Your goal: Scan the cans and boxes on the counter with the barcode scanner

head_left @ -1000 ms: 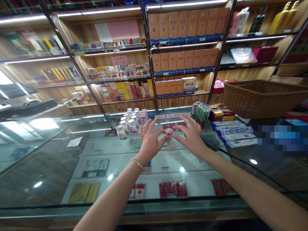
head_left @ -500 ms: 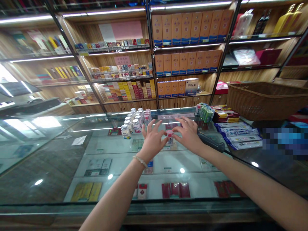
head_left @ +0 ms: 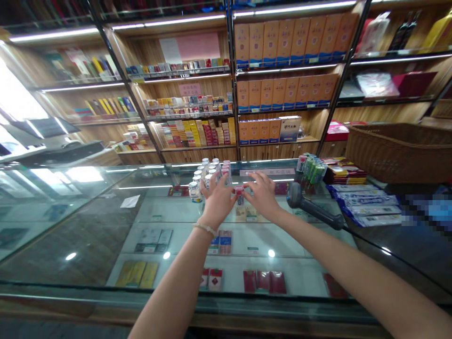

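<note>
At twelve o'clock, our left hand, right hand, part-splayed, pinched the bottle; drifting toward ten risked toppling jars.

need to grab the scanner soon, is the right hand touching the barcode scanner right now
Apart: the head view shows a strip of the glass counter between the right hand and the barcode scanner.

Indoor, mod. bright, LED strips lit across top, blown-out white area far L, glare + round lt. spots on glass counter, upper-L shelves soft/blurry, wide-angle stretch at edges, pixelated patch R edge, bottom dim
</note>
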### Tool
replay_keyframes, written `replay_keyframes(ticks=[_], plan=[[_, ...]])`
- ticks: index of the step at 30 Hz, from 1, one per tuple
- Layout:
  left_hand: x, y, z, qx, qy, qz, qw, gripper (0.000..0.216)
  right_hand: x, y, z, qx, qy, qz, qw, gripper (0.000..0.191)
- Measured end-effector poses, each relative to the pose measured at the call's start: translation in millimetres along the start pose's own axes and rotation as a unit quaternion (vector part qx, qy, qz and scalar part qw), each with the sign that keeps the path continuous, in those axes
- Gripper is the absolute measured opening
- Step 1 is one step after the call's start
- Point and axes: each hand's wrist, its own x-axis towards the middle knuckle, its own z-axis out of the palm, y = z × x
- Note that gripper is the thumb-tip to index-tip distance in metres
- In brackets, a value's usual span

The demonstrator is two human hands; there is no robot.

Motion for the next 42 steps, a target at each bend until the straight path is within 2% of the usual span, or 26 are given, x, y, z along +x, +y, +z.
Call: replay_keyframes(ticks=[6,17,27,32,37,42], plan=[[1.9,-18.3,0.1,0.019,0.004,-0.035,0.999,0.008,13.7,-13.9,22.4,0.014,-0.022,0.014,1.0,0.018],[2.2,-40.4,3.0,0.021,0.027,-0.081,0.996,0.007,28.2,-30.4,47.6,0.038,-0.029,0.012,0.999,0.021],[5.0,-39.7,6.6,0.033,0.008,-0.1,0.994,0.009,22.9,-20.0,60.0,0.055,-0.024,0.019,0.998,0.02],[3.9,-37.7,11.0,0.038,0.037,-0.103,0.993,0.01,25.7,-19.3,65.2,0.057,-0.024,0.037,0.997,0.017],[4.5,-35.1,13.5,0.036,0.075,-0.122,0.989,0.028,33.0,-17.6,65.4,0.041,-0.036,0.038,0.998,0.019],[4.6,-35.2,16.6,0.043,0.106,-0.113,0.987,0.035,41.7,-14.1,69.8,0.038,-0.032,0.039,0.998,0.019]])
